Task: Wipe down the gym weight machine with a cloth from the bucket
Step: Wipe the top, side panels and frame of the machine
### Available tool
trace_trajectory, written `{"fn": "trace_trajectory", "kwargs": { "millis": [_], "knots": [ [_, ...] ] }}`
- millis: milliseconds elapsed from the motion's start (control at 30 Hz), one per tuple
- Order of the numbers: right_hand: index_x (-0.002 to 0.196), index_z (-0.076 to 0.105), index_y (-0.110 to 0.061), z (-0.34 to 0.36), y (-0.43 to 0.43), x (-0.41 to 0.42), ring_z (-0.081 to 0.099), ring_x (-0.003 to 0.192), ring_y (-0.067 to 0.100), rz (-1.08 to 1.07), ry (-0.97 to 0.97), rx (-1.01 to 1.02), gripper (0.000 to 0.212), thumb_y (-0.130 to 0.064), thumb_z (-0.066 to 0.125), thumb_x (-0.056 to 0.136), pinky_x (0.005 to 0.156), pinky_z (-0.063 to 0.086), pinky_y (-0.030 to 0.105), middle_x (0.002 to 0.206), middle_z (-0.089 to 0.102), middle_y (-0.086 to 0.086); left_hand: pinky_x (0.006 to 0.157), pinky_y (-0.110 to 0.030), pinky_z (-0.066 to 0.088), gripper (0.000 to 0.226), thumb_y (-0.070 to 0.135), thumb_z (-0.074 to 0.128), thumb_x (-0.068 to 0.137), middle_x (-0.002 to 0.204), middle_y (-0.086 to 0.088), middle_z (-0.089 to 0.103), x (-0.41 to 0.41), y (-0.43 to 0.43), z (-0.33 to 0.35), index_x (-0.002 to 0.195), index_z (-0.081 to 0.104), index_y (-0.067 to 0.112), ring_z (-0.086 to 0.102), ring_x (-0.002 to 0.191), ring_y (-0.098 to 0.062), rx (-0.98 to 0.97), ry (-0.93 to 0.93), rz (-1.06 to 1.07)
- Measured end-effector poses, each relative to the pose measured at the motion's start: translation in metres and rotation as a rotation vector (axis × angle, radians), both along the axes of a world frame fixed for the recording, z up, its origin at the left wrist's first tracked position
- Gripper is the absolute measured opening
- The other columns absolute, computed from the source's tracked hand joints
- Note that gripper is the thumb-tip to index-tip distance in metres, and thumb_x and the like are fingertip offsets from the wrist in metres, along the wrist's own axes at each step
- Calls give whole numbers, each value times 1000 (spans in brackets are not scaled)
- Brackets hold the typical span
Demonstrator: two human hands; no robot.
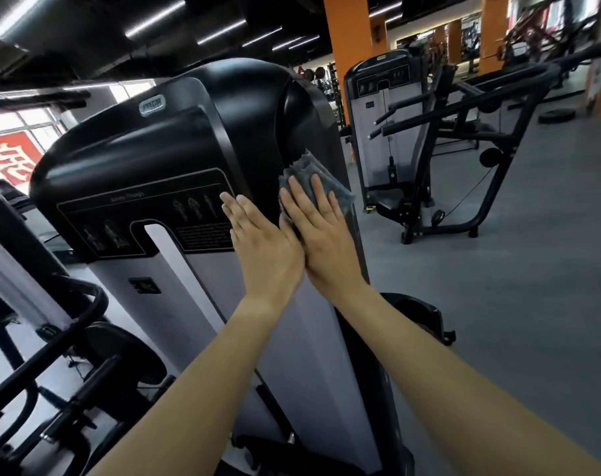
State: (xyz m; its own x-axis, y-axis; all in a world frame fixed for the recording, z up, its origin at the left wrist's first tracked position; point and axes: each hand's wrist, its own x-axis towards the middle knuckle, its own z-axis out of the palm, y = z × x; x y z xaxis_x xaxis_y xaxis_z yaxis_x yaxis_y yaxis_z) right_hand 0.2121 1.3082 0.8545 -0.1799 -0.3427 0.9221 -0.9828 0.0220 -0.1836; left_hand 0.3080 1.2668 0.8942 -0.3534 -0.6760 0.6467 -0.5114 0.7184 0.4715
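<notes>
Right hand (318,231): palm flat and fingers straight, pressing on the grey cloth (306,168). No finger curls round the cloth, so pressure alone holds it, which suits a sliding wipe.
Grey cloth: folded into a pad and trapped between the right palm and the machine. Its zigzag-cut edge shows above the fingertips.
Left hand (263,245): also flat with straight fingers, and holding nothing. It lies on the front panel, its edge touching the right hand, probably as a brace while the right hand bears down.
Weight-stack shroud (137,149): black and rounded at the top, with a pale grey panel below. The cloth sits at the right-hand corner, where the front face meets the side.
Instruction placard (148,214): printed on the front face. The left fingertips rest on its right margin.
Bucket: not in view.
Stage: wiping appears to be under way on the upper side edge. How much has been cleaned cannot be told.
Second weight machine (385,108): well apart, across the grey floor (515,304).
</notes>
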Motion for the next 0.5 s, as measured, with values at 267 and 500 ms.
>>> {"fn": "trace_trajectory", "kwargs": {
  "millis": [267, 500],
  "knots": [
    [162, 27, -15, -56, 16, 6, 6, 160, 19, 90, -102, 82, 81, 18, 50, 92, 128, 22, 45, 171, 21, -2, 130, -47, 8, 81, 41, 44, 105, 172, -16, -8, 26, 1, -23, 163, 2, 4, -4, 160, -29, -140, -177, 61],
    [151, 49, -8, -85, 51, 13, 45, 144, 17, 82, -468, -99, 46, -6, 36, 106, 118, 38, 26, 153, 51, 5, 117, -47, 35, 40, 11, 63, 90, 143, -16, 42, 24, 23, -21, 127, 50, 3, 41, 138, -34, -500, -112, -7]
  ]
}}
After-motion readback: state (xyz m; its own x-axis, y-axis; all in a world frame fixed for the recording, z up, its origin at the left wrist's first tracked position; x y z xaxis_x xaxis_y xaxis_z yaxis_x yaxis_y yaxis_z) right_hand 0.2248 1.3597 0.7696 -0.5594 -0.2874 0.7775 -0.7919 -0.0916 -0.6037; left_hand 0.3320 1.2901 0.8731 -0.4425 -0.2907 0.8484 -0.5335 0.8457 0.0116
